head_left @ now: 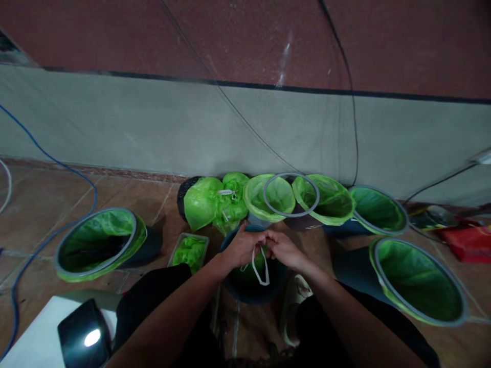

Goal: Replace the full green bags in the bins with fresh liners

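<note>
My left hand (pixel 243 247) and my right hand (pixel 283 249) meet over a dark bin (pixel 251 286) that stands between my knees. Both hands pinch the white drawstring (pixel 261 268) of the green bag inside that bin. A loop of the string hangs down below my fingers. Just beyond my hands a grey ring (pixel 290 194) lies across two bins lined in green.
Several bins lined with green bags (pixel 97 245) (pixel 420 278) (pixel 378 209) stand around me on the tiled floor, and a tied green bag (pixel 213 202) rests by the wall. A small tray of folded green bags (pixel 188 250) lies at the left. Cables run along floor and wall. A black device (pixel 84 335) sits at lower left.
</note>
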`<state>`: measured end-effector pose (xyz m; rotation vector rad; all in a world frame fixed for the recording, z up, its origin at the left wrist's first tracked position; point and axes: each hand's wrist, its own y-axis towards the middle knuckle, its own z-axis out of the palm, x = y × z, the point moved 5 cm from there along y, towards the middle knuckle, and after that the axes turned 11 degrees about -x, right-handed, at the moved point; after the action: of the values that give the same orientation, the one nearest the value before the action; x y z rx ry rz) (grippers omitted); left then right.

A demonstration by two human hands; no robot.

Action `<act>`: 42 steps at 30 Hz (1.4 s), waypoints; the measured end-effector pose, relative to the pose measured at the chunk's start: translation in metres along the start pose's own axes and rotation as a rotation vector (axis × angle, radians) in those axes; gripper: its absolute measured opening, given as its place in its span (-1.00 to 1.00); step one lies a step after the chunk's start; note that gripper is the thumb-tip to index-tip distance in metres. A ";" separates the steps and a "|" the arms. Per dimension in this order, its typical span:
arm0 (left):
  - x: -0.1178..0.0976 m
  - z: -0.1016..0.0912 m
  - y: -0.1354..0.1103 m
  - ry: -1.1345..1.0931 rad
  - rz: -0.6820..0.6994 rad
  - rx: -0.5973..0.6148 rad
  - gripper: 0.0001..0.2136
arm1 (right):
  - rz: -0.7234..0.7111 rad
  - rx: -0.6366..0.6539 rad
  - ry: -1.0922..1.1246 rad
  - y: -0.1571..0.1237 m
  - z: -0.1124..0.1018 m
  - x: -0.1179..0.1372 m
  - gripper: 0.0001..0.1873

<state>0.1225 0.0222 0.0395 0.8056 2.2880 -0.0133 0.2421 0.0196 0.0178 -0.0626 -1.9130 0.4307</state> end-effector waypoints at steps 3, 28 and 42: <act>-0.008 -0.006 -0.003 0.100 0.078 -0.005 -0.79 | 0.054 -0.003 -0.029 0.000 0.000 -0.004 -0.90; 0.011 -0.015 -0.002 -0.155 -0.222 -0.256 -0.79 | 0.033 -0.274 -0.016 0.011 -0.024 0.004 -0.78; 0.031 -0.023 -0.008 0.214 -0.373 -0.129 -0.87 | 0.129 -0.288 -0.325 0.008 -0.047 0.002 -0.70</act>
<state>0.0870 0.0380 0.0361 0.3180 2.5815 0.0536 0.2830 0.0403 0.0317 -0.3228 -2.2900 0.2585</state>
